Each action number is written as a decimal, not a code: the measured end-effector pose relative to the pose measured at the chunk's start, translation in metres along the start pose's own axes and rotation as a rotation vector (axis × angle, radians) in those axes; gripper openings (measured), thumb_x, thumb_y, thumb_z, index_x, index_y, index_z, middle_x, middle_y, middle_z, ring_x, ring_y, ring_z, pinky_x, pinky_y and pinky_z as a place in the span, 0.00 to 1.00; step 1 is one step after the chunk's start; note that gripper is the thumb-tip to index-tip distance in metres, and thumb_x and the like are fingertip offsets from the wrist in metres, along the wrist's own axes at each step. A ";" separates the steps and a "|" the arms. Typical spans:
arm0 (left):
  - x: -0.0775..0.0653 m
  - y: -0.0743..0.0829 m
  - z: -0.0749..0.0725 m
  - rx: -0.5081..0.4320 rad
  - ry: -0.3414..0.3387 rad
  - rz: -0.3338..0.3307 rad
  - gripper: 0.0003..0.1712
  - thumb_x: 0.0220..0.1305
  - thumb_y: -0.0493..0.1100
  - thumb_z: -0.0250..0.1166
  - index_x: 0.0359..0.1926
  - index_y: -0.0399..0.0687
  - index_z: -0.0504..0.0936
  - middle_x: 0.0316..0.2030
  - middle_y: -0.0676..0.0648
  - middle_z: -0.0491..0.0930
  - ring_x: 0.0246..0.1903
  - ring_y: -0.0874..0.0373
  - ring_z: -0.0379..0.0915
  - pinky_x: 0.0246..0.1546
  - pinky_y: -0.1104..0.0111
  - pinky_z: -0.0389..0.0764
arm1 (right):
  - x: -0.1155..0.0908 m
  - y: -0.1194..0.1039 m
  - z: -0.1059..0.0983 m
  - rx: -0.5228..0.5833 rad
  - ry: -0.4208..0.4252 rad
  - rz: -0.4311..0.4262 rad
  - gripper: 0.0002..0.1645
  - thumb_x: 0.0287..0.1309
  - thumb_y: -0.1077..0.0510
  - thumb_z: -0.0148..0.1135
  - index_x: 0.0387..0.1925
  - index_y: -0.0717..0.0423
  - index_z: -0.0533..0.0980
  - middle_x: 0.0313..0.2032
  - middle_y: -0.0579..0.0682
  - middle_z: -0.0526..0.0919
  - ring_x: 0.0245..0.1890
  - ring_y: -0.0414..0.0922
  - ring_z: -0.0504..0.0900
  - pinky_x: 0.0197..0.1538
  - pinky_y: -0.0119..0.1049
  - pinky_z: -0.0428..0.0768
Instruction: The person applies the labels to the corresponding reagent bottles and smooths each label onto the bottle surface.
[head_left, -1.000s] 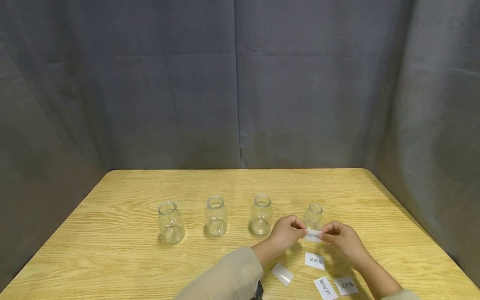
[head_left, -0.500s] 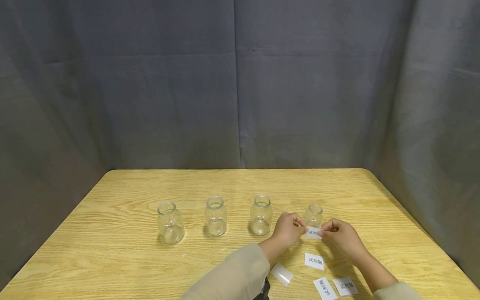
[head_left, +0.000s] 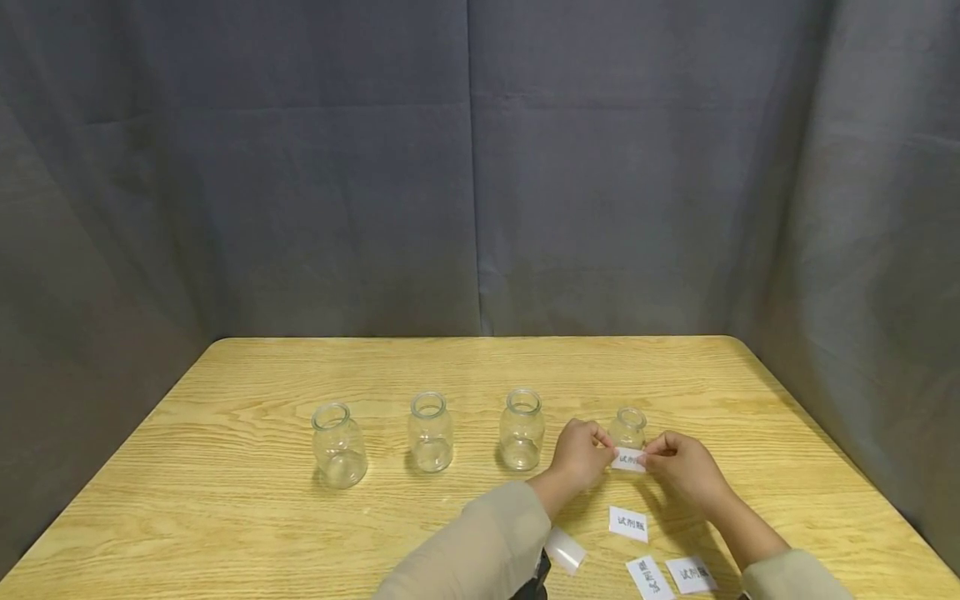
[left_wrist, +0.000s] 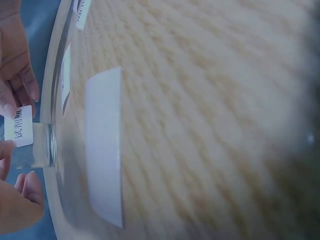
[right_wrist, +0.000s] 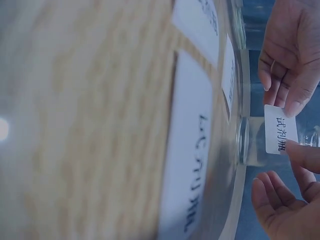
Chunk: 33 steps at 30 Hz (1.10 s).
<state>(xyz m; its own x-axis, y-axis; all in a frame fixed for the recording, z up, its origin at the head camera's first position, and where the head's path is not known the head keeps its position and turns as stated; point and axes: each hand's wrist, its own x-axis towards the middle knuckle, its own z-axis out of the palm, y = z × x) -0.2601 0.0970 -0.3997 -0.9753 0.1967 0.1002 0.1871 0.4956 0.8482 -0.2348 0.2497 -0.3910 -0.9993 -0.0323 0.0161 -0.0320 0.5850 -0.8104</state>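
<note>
A small white label point(head_left: 627, 459) with printed black characters is held upright between both hands. My left hand point(head_left: 582, 456) pinches its left end between thumb and fingertips. At the other end, my right hand point(head_left: 684, 468) pinches it the same way. Just behind the label stands a clear glass jar point(head_left: 628, 423), its lower part hidden in the head view. In the right wrist view the label point(right_wrist: 280, 129) lies in front of the jar's point(right_wrist: 257, 140) wall; whether they touch I cannot tell.
Three more glass jars point(head_left: 522, 433) stand in a row to the left. Nearer on the wooden table point(head_left: 225, 517) lie several loose pieces: printed labels point(head_left: 628, 523) and a blank, glossy white slip point(head_left: 566, 550), partly covered by the left sleeve. Grey curtains point(head_left: 337, 208) surround the table.
Both hands have moved slightly away from the body, carrying the label up in front of the right-hand jar. The left forearm has shifted right and now covers part of the blank slip.
</note>
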 end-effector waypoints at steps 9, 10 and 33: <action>0.001 0.002 0.001 -0.031 -0.003 -0.031 0.05 0.49 0.37 0.64 0.22 0.46 0.75 0.25 0.54 0.69 0.27 0.63 0.65 0.26 0.75 0.68 | 0.002 0.000 -0.001 0.014 -0.006 -0.005 0.08 0.51 0.63 0.57 0.29 0.68 0.72 0.43 0.63 0.72 0.43 0.55 0.70 0.40 0.38 0.72; 0.001 0.002 0.001 -0.037 -0.004 -0.033 0.05 0.49 0.36 0.64 0.22 0.46 0.75 0.23 0.55 0.69 0.25 0.64 0.65 0.25 0.75 0.68 | 0.002 0.000 -0.001 0.016 -0.009 -0.004 0.08 0.51 0.63 0.57 0.29 0.68 0.72 0.43 0.62 0.72 0.43 0.55 0.70 0.40 0.38 0.72; 0.003 0.003 0.002 -0.035 0.015 -0.020 0.06 0.47 0.34 0.64 0.22 0.44 0.74 0.19 0.55 0.69 0.20 0.66 0.64 0.20 0.77 0.67 | 0.009 0.000 0.000 0.016 0.043 0.014 0.18 0.46 0.63 0.62 0.36 0.69 0.66 0.35 0.60 0.76 0.34 0.50 0.76 0.33 0.35 0.75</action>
<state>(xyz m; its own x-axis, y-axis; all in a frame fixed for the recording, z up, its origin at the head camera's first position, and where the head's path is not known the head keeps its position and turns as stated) -0.2621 0.1011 -0.3978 -0.9805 0.1742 0.0905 0.1635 0.4691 0.8679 -0.2437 0.2496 -0.3905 -0.9995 0.0110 0.0300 -0.0183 0.5719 -0.8201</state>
